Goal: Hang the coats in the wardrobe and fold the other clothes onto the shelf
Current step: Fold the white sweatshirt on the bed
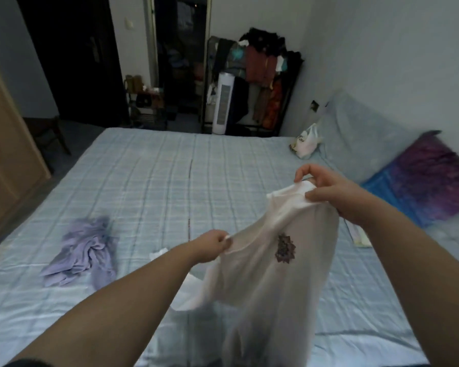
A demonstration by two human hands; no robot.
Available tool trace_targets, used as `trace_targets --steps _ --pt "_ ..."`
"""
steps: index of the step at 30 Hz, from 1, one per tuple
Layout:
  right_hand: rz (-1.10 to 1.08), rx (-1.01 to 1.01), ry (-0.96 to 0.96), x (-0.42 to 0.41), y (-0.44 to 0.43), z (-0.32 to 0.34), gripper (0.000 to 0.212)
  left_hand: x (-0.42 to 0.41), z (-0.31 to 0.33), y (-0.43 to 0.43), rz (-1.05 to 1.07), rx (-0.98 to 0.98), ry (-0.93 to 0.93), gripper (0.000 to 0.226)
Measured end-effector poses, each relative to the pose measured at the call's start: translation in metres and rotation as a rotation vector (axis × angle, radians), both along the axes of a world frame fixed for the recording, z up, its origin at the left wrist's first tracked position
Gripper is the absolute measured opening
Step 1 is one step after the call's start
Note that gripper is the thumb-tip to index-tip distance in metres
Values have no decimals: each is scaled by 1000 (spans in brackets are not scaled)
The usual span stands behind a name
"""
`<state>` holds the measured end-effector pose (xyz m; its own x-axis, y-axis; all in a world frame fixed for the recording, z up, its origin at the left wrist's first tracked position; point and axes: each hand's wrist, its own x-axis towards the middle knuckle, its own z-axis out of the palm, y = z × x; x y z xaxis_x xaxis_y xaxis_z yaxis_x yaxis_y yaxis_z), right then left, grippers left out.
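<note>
Garment: thin white T-shirt with dark chest print (270,263), hanging toward 6 o'clock.
Left hand (212,246): pinches top edge, 8 o'clock end.
Right hand (331,192): pinches collar, 2 o'clock end, higher.

Left hand (213,246) and right hand (329,193) each pinch white shirt (270,274) held up between them; lilac garment (82,254) left of left hand.

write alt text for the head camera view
A person's left hand and right hand each pinch the top edge of a white garment, holding it up over a blue checked bed. A crumpled lilac garment lies on the bed, left.
</note>
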<state>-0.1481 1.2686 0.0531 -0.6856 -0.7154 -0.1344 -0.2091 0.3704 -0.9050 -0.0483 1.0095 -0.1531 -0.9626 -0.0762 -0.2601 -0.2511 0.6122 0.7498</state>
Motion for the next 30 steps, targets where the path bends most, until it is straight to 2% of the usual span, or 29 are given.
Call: trace_targets --steps 2,7,9,12,15,19,20,23,25,27,30 --pt "-132 131 207 -21 36 -2 30 -18 8 7 191 174 100 28" --pt "-222 359 493 -64 99 -25 21 -62 71 16 190 -62 379 37" --pt "-228 418 508 -79 113 -31 14 -76 97 24 191 -95 443 35" --pt "-189 506 612 -102 122 -38 27 -86 127 32 234 -122 517 37" --pt "-208 427 690 -122 115 -44 14 -81 153 25 189 -205 423 39" --pt "-166 350 708 -144 93 -43 20 -58 174 -7 -1 -420 157 14" --pt "-149 337 722 -147 86 -41 22 -51 175 -15 -17 -483 112 14" --pt "-184 281 714 -150 67 -36 28 -28 166 -44 39 -635 3 11" --pt "-234 220 718 -139 51 -30 30 -9 154 -64 115 -690 -46 18" --pt "-262 185 733 -120 35 -21 25 13 142 -79 259 -624 -10 29" --pt "-361 139 707 -96 16 -12 23 49 127 -90 470 -401 211 35"
